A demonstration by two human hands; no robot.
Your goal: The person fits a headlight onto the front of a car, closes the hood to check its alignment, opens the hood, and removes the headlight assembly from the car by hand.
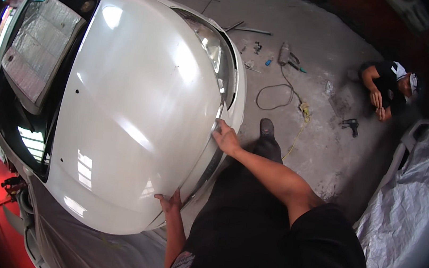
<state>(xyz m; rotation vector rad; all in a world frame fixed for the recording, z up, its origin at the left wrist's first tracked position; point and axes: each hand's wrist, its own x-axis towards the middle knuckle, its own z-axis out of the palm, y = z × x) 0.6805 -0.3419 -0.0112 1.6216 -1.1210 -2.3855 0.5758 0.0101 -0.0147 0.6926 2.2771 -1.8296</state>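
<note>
A white car hood (132,108) fills the left of the head view, with the front of the car toward me. My right hand (225,137) grips the hood's front edge near the centre, fingers curled under the lip. My left hand (169,202) rests on the hood's front corner, fingers spread over the edge. A headlight (211,48) shows at the far corner. A silver sunshade (37,50) lies behind the windshield.
Another person (391,89) crouches on the concrete floor at the upper right. Tools, a cable (278,96) and a drill (351,125) lie scattered on the floor. A grey-covered object (408,211) stands at right. A grey sheet (83,246) covers the car's near fender.
</note>
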